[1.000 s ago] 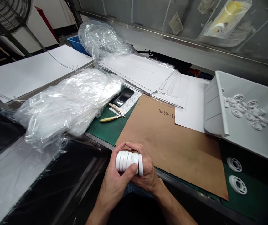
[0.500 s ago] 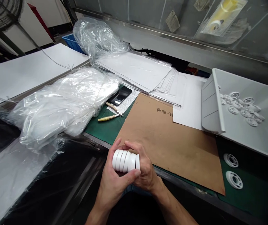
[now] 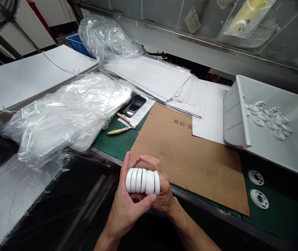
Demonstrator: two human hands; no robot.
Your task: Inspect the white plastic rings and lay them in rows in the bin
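Note:
A row of several white plastic rings [image 3: 142,181] lies on its side between my two hands, pressed face to face. My left hand [image 3: 128,200] cups the row from the left and below, its thumb along the near side. My right hand [image 3: 163,186] closes on the row's right end, with fingers curled over the far side; some of its fingers are hidden. Both hands hang just off the front edge of the bench, before a brown cardboard sheet [image 3: 185,160]. Two similar white rings [image 3: 256,177] with slotted faces lie on the green mat at the right.
A grey bin [image 3: 232,118] holding several white rings stands at the right. Cutting pliers [image 3: 120,130] and a phone [image 3: 135,105] lie beyond my hands on the left. Plastic bags [image 3: 68,111] cover the bench's left side; white sheets [image 3: 149,76] are stacked behind.
The row of rings has shifted slightly right and looks longer, with its right end showing more. My fingers have moved a little around it.

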